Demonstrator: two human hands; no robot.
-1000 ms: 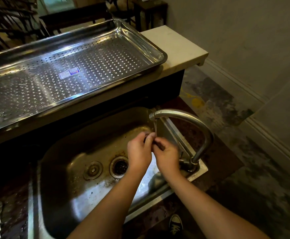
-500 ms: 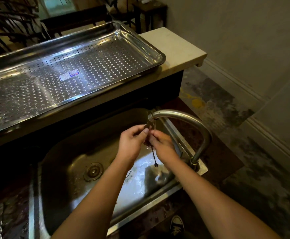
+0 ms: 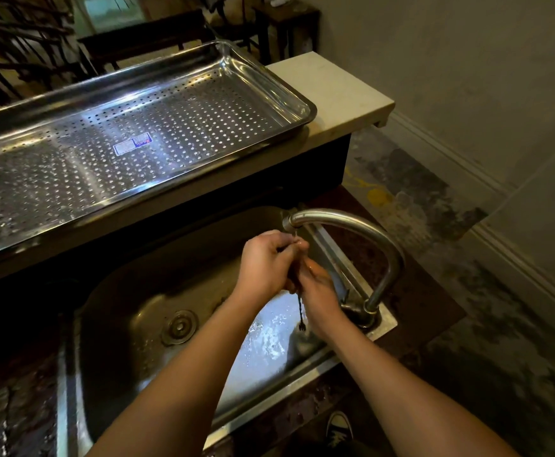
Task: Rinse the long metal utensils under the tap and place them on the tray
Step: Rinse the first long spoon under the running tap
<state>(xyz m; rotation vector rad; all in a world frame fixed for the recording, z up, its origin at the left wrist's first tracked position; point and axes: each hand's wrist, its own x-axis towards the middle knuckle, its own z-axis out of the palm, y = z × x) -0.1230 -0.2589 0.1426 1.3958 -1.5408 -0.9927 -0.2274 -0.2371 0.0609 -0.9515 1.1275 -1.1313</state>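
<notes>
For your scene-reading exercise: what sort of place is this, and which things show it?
Probably a kitchen washing-up area: a steel sink with a curved tap, and a perforated metal tray on the counter behind it.

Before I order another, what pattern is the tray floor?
Shiny steel tray, its floor punched with rows of small round holes; head view.

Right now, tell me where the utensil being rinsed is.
In the head view, the thin utensil is clasped between the left hand and right hand, just under the tap spout, over the sink.
</notes>
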